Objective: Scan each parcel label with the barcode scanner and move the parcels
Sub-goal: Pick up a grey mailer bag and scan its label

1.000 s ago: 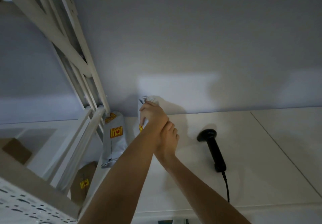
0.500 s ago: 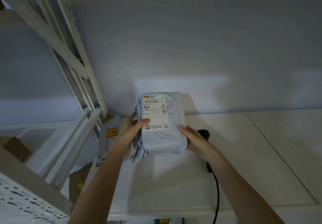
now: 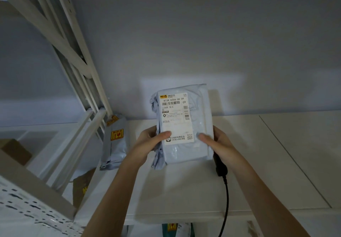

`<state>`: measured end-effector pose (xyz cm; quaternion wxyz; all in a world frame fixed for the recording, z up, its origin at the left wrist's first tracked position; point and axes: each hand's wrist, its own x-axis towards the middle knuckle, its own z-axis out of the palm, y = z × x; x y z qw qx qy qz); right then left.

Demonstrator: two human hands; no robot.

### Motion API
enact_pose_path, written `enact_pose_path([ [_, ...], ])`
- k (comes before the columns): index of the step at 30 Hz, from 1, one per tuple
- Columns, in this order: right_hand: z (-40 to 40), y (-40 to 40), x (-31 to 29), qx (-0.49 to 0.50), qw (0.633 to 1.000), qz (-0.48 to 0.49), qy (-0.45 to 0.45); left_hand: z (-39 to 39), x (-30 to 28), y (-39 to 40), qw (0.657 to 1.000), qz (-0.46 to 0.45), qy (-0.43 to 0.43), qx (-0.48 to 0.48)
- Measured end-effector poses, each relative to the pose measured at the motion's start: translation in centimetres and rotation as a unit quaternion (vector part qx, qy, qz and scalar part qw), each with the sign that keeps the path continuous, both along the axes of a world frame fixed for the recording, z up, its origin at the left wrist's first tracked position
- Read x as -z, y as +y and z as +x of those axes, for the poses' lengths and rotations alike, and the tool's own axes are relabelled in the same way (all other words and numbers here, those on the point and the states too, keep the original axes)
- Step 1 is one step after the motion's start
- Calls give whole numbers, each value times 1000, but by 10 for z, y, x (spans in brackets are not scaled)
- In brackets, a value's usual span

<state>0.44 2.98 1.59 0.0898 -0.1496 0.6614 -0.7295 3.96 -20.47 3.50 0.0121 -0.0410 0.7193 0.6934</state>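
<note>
white shelf | parcel upright, label facing cam | L hand + R hand grip its sides

Looks like a parcel sorting room or courier pickup depot. There's white metal racking on the left against a plain wall, grey poly mailer bags with shipping labels, one parcel leaning by the rack with yellow handling stickers, cardboard boxes on lower shelves, and a corded barcode scanner lying on the white worktop.
</note>
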Motion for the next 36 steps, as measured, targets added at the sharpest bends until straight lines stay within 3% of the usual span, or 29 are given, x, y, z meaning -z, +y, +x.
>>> enact_pose_path([
  [4,-9,16,11,219,975,-28,-20,-6,4,2,999,8,27,-35],
  [6,-10,27,31,287,954,74,-37,-8,10,1,998,18,21,-57],
  [9,-5,33,57,205,920,325,-77,-10,19,0,998,18,11,-62],
  [11,-4,28,63,175,913,352,-112,-10,23,2,998,20,7,-61],
  [14,-10,19,61,144,923,320,-159,-10,23,4,998,23,9,-54],
  [18,-16,20,42,128,939,124,-296,-12,20,5,999,18,7,-50],
  [20,-10,24,29,159,939,53,-302,-15,20,4,998,17,11,-55],
  [24,19,31,-4,238,951,-18,-196,-23,18,4,998,13,18,-62],
  [29,61,6,-55,156,987,-6,-34,-31,13,15,999,17,9,-48],
  [36,74,-31,-82,128,992,14,-9,-35,7,35,998,-11,16,-66],
])
